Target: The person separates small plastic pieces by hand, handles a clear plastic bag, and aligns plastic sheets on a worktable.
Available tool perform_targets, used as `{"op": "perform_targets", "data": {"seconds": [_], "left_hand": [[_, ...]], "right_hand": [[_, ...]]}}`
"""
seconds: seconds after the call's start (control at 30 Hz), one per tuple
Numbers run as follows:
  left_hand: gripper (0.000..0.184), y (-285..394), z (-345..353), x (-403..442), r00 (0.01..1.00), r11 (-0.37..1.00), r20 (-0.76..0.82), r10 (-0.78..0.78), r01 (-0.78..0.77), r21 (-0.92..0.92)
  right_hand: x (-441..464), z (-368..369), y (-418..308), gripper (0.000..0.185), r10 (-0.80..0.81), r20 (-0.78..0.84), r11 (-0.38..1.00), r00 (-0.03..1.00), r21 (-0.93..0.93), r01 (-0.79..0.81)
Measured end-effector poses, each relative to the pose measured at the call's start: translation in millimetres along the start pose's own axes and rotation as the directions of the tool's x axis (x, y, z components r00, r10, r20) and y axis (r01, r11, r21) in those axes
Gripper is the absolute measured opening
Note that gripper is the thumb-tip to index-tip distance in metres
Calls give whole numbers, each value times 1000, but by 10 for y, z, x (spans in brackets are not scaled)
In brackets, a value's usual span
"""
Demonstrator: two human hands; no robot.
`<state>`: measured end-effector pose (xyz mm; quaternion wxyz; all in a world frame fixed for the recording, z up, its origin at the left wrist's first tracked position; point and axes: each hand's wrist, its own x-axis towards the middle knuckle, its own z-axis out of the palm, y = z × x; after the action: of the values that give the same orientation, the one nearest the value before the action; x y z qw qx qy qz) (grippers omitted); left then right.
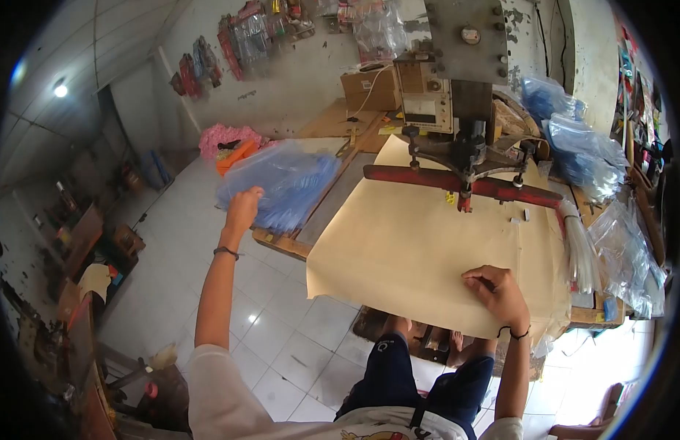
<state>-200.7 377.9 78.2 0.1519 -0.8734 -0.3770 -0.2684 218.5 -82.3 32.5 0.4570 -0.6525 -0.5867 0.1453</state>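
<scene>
My left hand (242, 211) is closed at the near left side of a pile of clear bluish plastic sheets (288, 183), its fingers pinched on the edge of a sheet. The exact spot of the grip is partly hidden by the hand. My right hand (499, 295) hovers over or rests on a large tan sheet (391, 249), with fingers curled in. Whatever lies within those fingers, if anything, cannot be seen. Beyond the tan sheet, a press machine (468, 139) holds a long red bar (420, 177) crosswise above it. Two small pale pieces (527, 215) lie on the sheet.
Bundles of clear plastic (585, 143) and a bunch of whitish strips (576, 249) lie at the right. An orange object (237, 155) and pink material (226, 137) sit behind the pile. A cardboard box (370, 89) stands at the back. Beneath the table is a tiled floor (274, 359).
</scene>
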Motion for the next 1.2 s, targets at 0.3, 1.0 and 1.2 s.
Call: {"op": "perform_targets", "data": {"seconds": [0.3, 1.0, 1.2], "left_hand": [[15, -307, 102, 314, 912, 874, -124, -391, 325, -361], [35, -723, -177, 770, 934, 836, 196, -298, 355, -419], [26, -752, -197, 832, 914, 905, -84, -397, 374, -203]], "right_hand": [[16, 9, 20, 12, -1, -20, 1000, 1000, 23, 1], [20, -30, 22, 13, -38, 4, 999, 999, 16, 38], [21, -35, 24, 14, -18, 16, 1000, 1000, 24, 18]]}}
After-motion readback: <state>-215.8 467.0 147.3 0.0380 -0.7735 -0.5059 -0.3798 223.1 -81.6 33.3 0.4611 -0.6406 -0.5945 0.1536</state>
